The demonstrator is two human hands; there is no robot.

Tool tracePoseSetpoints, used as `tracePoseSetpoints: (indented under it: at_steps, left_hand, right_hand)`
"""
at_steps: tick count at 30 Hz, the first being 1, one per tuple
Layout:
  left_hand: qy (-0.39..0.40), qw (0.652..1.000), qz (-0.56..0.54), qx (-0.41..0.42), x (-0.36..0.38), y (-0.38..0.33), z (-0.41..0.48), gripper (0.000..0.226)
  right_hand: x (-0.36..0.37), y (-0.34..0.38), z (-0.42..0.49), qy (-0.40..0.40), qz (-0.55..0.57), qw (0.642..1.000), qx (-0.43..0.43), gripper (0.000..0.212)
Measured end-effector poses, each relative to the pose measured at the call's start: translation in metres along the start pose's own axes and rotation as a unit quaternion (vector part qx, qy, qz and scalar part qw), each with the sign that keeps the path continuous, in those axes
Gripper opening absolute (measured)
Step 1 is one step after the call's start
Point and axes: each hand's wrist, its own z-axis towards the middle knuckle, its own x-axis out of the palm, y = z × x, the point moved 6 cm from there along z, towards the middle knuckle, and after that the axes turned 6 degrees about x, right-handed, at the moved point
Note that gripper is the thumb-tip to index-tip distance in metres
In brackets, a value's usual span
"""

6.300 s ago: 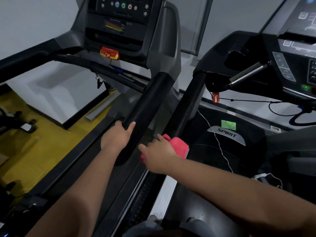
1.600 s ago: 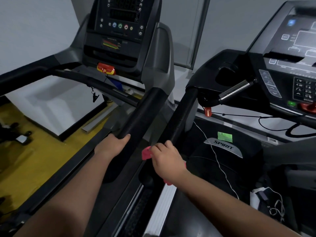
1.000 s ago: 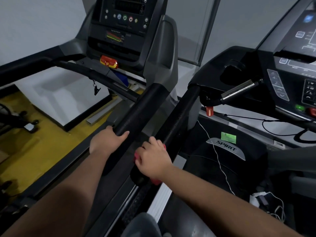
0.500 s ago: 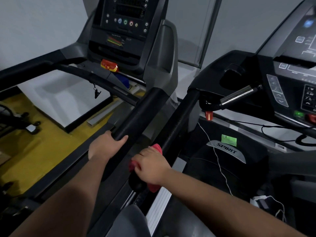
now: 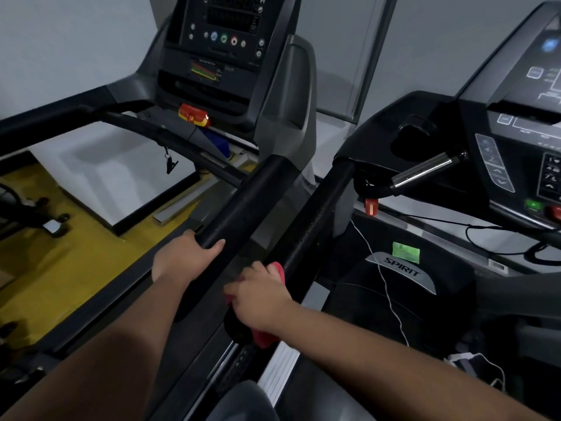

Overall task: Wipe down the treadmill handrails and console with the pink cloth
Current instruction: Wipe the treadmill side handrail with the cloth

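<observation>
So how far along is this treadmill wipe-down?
Done: nothing shows as finished; no surface looks visibly wiped. In hand: the right hand grips the pink cloth round the near end of one black padded handrail, while the left hand holds the neighbouring black handrail bare. Left: the dark button console, far from the cloth.

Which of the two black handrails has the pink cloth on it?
The right handrail, the one on the Spirit treadmill. The right hand holds the pink cloth around its near end. The left hand grips the left handrail bare.
</observation>
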Motion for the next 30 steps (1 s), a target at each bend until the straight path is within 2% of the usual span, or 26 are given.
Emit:
tracePoseSetpoints:
  at_steps: [2, 6, 9, 13, 15, 20, 22, 24, 25, 27, 28, 30]
  left_hand:
    - [0.000, 1.000, -0.004, -0.002, 0.000, 0.000, 0.000, 0.080]
    - [0.003, 1.000, -0.014, -0.002, 0.000, 0.001, 0.000, 0.076]
    - [-0.001, 1.000, -0.015, 0.001, -0.001, 0.000, -0.001, 0.077]
    - [-0.005, 1.000, -0.008, 0.006, -0.002, -0.002, -0.003, 0.077]
    - [-0.006, 1.000, -0.007, 0.006, -0.001, -0.002, -0.003, 0.077]
    - [-0.007, 1.000, -0.007, 0.007, 0.001, 0.001, 0.000, 0.082]
    - [-0.009, 1.000, -0.009, 0.010, 0.001, 0.000, 0.001, 0.081]
    - [-0.005, 1.000, -0.007, 0.010, 0.001, -0.001, 0.001, 0.079]
    - [-0.005, 1.000, -0.006, 0.010, 0.001, -0.002, 0.000, 0.078]
    - [-0.006, 1.000, -0.002, 0.008, 0.000, -0.002, 0.000, 0.077]
    - [-0.006, 1.000, 0.000, 0.007, -0.001, -0.003, -0.001, 0.076]
    - [-0.004, 1.000, -0.001, 0.002, -0.001, -0.001, -0.003, 0.075]
  right_hand:
    - [-0.003, -0.002, 0.013, 0.020, -0.028, 0.999, 0.030, 0.036]
    - [0.003, 0.005, 0.032, 0.090, -0.111, 0.986, 0.086, 0.042]
    - [0.006, 0.013, 0.024, 0.124, -0.119, 0.984, 0.053, 0.047]
    - [0.006, 0.013, 0.006, 0.098, -0.051, 0.994, -0.009, 0.043]
    - [0.003, 0.012, 0.011, 0.101, -0.056, 0.993, 0.001, 0.042]
    - [0.011, 0.023, 0.041, 0.180, -0.099, 0.978, 0.027, 0.040]
    - [0.010, 0.021, 0.043, 0.139, -0.088, 0.986, 0.029, 0.035]
    - [0.006, 0.016, 0.035, 0.043, -0.043, 0.998, 0.015, 0.032]
    - [0.004, 0.013, 0.030, -0.020, 0.003, 1.000, 0.006, 0.037]
    - [-0.001, 0.004, 0.019, -0.137, 0.104, 0.985, -0.012, 0.054]
    - [-0.001, 0.001, 0.014, -0.173, 0.148, 0.974, -0.020, 0.056]
    - [0.003, -0.010, 0.004, -0.236, 0.214, 0.947, -0.044, 0.043]
